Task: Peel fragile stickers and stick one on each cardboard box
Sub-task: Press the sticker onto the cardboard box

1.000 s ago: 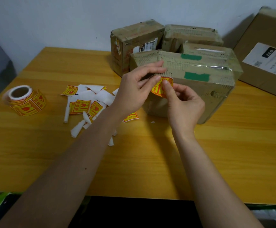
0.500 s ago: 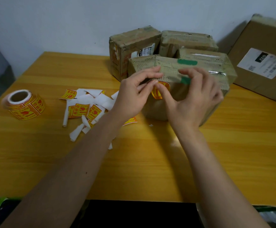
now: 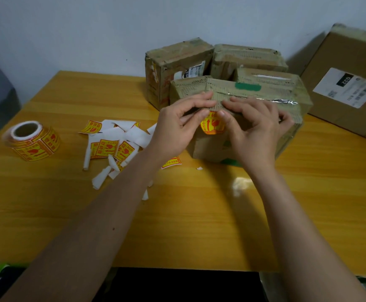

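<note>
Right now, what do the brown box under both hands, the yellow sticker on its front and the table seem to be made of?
Brown box: worn corrugated cardboard, matte, fluting exposed along its top edge, glossy clear tape across the top. Yellow sticker: probably printed paper, slightly glossy; white backing scraps lie nearby. Table: wood or wood-look laminate, smooth, with grain lines and a light reflection.

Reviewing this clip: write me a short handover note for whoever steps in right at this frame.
Left hand: fingers curled at the sticker, apparently pinching its left edge.
Right hand: thumb at the sticker's right edge, fingers spread over the front box.
Sticker: yellow, against the near face of the front box, close under its top edge, bottom still curling out.
Supplies: sticker roll at the table's left; loose stickers and peeled backings in the middle.
Done: this sticker is nearly placed.
Left: smooth it flat. Whether the boxes behind carry stickers cannot be told.
</note>
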